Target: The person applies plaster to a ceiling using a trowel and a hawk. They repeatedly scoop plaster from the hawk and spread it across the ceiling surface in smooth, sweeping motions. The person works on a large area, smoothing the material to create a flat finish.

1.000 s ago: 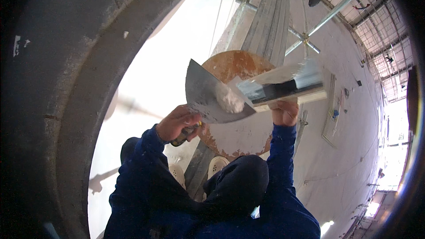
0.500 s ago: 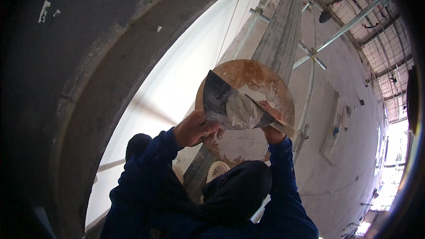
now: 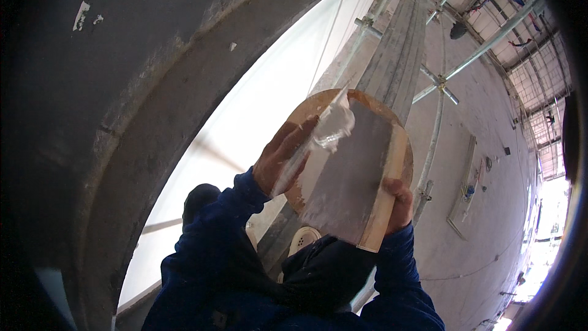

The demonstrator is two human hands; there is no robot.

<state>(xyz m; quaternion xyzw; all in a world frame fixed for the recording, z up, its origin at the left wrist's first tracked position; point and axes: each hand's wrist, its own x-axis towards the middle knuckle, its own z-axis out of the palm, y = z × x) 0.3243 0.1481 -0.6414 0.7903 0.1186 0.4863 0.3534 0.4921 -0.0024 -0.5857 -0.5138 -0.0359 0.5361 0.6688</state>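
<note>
Main change: scraper point(image 3: 290, 175) is now standing nearly edge-on to the camera, and blade point(image 3: 352, 171) is showing its broad grey face. Paste point(image 3: 334, 125) is sitting along the scraper's right side, at 2 o'clock from the left hand point(image 3: 278, 158), close by the blade's upper left edge. Can't tell if paste and blade are touching. My read: the paste is being worked between the two tools, so neither is idling.

Hands: left is grasping the scraper, fingers curling along it; its handle isn't showing. Right hand point(image 3: 399, 204), at 4 o'clock from the left, is gripping the blade's wood back point(image 3: 384, 190), with the blade reaching out toward 9 o'clock. Both tools are hanging in front of the disc point(image 3: 306, 107). Plank point(image 3: 395, 43) is running off toward 1 o'clock past it; a shoe point(image 3: 304, 239) is showing below, at 6 o'clock.

Versus half a second ago: scraper was lying face-up with paste on top, blade was mostly hiding behind it. Now the blade is covering much of the disc, and the right hand is sitting lower.
</note>
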